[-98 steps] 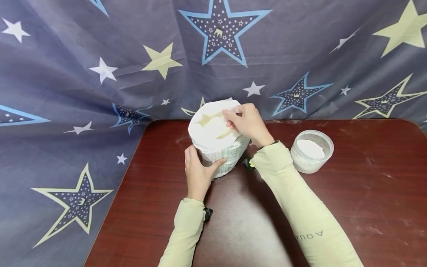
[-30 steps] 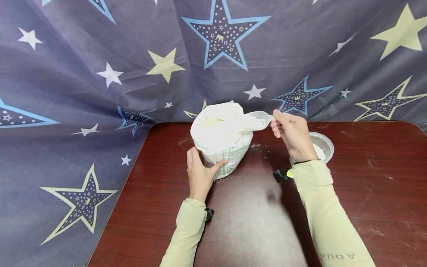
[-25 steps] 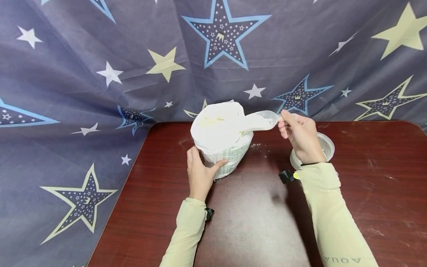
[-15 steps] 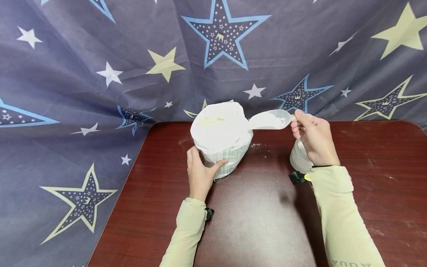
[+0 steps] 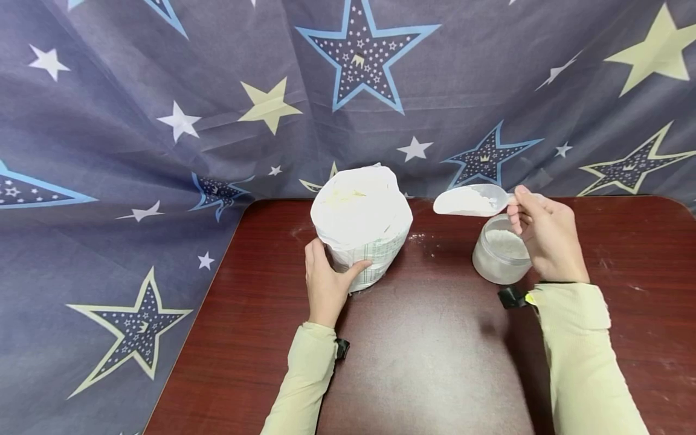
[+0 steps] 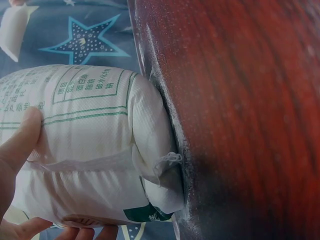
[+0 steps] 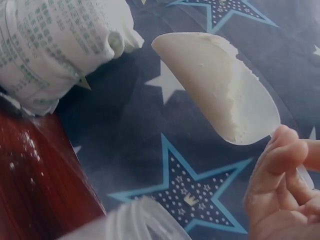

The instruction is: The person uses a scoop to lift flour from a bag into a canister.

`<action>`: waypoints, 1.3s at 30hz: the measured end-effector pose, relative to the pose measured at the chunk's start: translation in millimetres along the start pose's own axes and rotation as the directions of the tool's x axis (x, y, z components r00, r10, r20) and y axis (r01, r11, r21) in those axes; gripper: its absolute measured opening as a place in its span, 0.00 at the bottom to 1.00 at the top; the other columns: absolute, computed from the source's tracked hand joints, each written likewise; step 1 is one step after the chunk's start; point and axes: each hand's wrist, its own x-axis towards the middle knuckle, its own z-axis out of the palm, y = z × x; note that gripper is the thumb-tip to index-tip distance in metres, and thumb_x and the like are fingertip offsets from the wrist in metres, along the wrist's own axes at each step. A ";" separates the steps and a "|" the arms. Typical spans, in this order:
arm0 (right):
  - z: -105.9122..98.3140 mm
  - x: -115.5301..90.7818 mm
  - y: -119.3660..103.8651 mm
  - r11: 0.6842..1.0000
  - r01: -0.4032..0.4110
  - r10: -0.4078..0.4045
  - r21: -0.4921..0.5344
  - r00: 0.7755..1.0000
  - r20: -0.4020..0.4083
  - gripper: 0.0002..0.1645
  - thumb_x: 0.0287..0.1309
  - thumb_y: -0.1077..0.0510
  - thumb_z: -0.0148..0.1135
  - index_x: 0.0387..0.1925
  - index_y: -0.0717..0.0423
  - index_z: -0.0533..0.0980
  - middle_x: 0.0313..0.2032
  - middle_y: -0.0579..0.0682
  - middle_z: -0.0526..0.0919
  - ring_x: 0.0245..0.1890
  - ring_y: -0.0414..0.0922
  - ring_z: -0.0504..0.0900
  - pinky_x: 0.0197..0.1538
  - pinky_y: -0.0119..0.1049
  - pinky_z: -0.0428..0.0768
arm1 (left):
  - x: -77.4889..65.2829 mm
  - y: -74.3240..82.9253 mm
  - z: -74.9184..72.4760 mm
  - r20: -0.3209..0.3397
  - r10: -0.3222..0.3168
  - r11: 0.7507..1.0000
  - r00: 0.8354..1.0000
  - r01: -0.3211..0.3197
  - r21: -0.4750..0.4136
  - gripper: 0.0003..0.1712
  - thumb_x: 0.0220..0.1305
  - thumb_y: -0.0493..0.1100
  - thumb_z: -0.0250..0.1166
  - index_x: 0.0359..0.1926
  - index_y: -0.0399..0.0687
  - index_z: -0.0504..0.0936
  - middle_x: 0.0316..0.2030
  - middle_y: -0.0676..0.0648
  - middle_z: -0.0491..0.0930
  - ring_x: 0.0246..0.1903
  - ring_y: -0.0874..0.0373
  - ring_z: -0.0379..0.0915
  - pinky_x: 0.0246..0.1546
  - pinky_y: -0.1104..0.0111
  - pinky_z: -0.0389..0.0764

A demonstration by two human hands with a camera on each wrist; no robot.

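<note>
A white woven bag (image 5: 375, 254) with green print stands on the table, its top rolled open around white powder. My left hand (image 5: 326, 284) grips the bag's near left side, thumb across its front; in the left wrist view the thumb (image 6: 22, 137) presses the printed face. My right hand (image 5: 549, 238) pinches the handle of a clear plastic scoop (image 5: 472, 200) loaded with white powder. In the right wrist view the scoop (image 7: 215, 87) is held level, apart from the bag. Below the scoop and hand stands a clear round jar (image 5: 500, 263), partly filled with white powder and partly hidden by the hand.
The reddish-brown wooden table (image 5: 424, 350) carries spilled powder specks (image 5: 421, 238) between bag and jar. Behind it hangs a dark star-patterned cloth (image 5: 217, 60), which also covers the left side.
The right hand, earlier at the bag's mouth, has drawn the filled scoop out and moved right to above the jar. The left hand keeps its grip on the bag.
</note>
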 end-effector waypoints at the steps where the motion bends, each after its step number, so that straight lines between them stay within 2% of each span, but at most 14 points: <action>1: -2.3 -1.1 -1.4 1.000 -0.001 0.001 0.007 1.000 -0.001 0.11 0.65 0.60 0.64 0.31 0.66 0.83 0.21 0.50 0.81 0.19 0.40 0.73 0.23 0.26 0.70 | 0.0 0.0 0.0 0.000 -0.002 1.000 1.000 0.002 0.000 0.51 0.39 0.64 0.81 0.60 0.45 0.69 0.52 0.44 0.70 0.54 0.45 0.71 0.57 0.52 0.73; 6: -12.7 -5.0 -8.1 0.999 0.005 -0.005 0.032 1.000 -0.014 0.11 0.64 0.61 0.64 0.31 0.67 0.83 0.21 0.51 0.81 0.19 0.41 0.73 0.23 0.26 0.71 | -0.1 0.0 0.0 0.003 -0.004 1.000 1.000 0.004 0.000 0.51 0.39 0.64 0.81 0.60 0.45 0.69 0.52 0.45 0.69 0.54 0.46 0.70 0.57 0.52 0.73; 13: -26.3 -7.6 -15.0 1.000 0.025 -0.024 0.015 0.999 -0.029 0.10 0.65 0.61 0.63 0.31 0.66 0.82 0.21 0.51 0.81 0.19 0.40 0.74 0.22 0.27 0.70 | -0.4 -0.9 0.2 0.009 -0.015 1.000 1.000 0.015 0.001 0.51 0.40 0.64 0.80 0.60 0.45 0.69 0.52 0.45 0.69 0.55 0.46 0.70 0.58 0.52 0.73; 22: -45.9 -10.5 -22.0 0.995 0.025 -0.022 0.101 0.999 -0.029 0.10 0.67 0.66 0.59 0.31 0.69 0.81 0.20 0.55 0.82 0.17 0.42 0.76 0.21 0.29 0.72 | 0.1 -1.7 0.4 0.006 -0.006 1.000 1.000 0.006 0.012 0.52 0.39 0.65 0.80 0.61 0.45 0.69 0.53 0.45 0.70 0.55 0.47 0.70 0.57 0.52 0.73; 27: -55.4 -12.6 -25.2 0.993 0.022 -0.015 0.114 0.998 -0.055 0.10 0.67 0.67 0.58 0.31 0.69 0.80 0.20 0.55 0.82 0.17 0.43 0.76 0.20 0.30 0.73 | -0.6 -2.0 0.8 0.007 -0.003 1.000 1.000 0.003 0.005 0.51 0.41 0.65 0.79 0.60 0.45 0.69 0.53 0.45 0.69 0.54 0.46 0.70 0.56 0.51 0.74; 32: -61.9 -15.1 -29.1 0.997 0.068 -0.062 0.045 0.992 -0.113 0.08 0.64 0.66 0.62 0.31 0.68 0.81 0.19 0.54 0.82 0.16 0.42 0.76 0.20 0.29 0.73 | -0.8 -2.6 1.5 0.006 -0.003 1.000 1.000 0.003 0.005 0.51 0.41 0.66 0.79 0.60 0.45 0.69 0.53 0.44 0.69 0.53 0.45 0.71 0.56 0.51 0.74; 39: -64.8 -17.1 -31.2 0.988 0.126 -0.142 -0.093 0.971 -0.193 0.09 0.61 0.64 0.66 0.29 0.68 0.82 0.18 0.52 0.82 0.15 0.40 0.76 0.18 0.28 0.71 | -0.5 -2.4 1.2 0.002 -0.007 1.000 1.000 0.007 0.012 0.51 0.40 0.65 0.80 0.60 0.45 0.69 0.53 0.45 0.69 0.54 0.45 0.71 0.56 0.51 0.74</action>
